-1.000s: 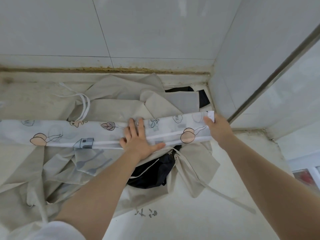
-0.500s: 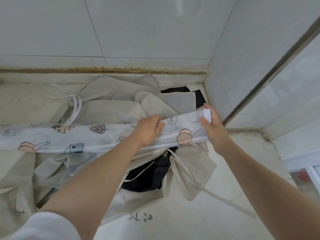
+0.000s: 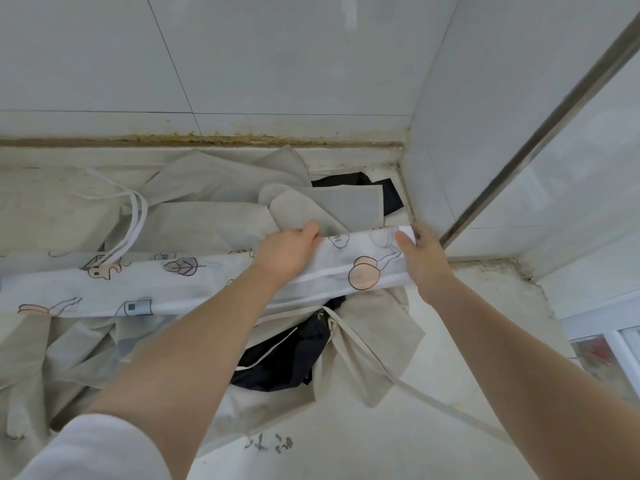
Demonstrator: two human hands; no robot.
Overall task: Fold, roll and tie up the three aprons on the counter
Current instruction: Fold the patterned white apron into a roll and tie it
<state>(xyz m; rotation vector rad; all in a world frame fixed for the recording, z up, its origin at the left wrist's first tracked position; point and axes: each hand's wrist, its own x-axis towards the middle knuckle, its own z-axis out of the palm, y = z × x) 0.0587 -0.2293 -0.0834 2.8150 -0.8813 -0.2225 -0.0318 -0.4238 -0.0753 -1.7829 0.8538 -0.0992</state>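
The white printed apron with cartoon figures and leaves (image 3: 173, 285), already folded into 1 long narrow band, lies across the pale stone table (image 3: 398, 441) from the left edge of view to the corner by the tiled wall (image 3: 277, 64), on top of a crumpled beige cloth apron (image 3: 207, 216) and a black apron (image 3: 287, 358) that shows beneath it. The biggest risk from here is that the band opens or skews as it is rolled: the fabric looks thin and slippery, it rests on a lumpy heap instead of a flat surface, and its far left length is unsupported by either grip, so a roll begun at the right end could wander off line or drag the beige layers along. The loose white drawstrings (image 3: 135, 216) could also get caught in the roll. The left hand (image 3: 287, 254) has its fingers curled over the band's far edge, grasping it about midway along what is visible. The right hand (image 3: 422, 258) pinches the band's right end, thumb against the white hem, so the apron's end section spans directly between the 2 grips
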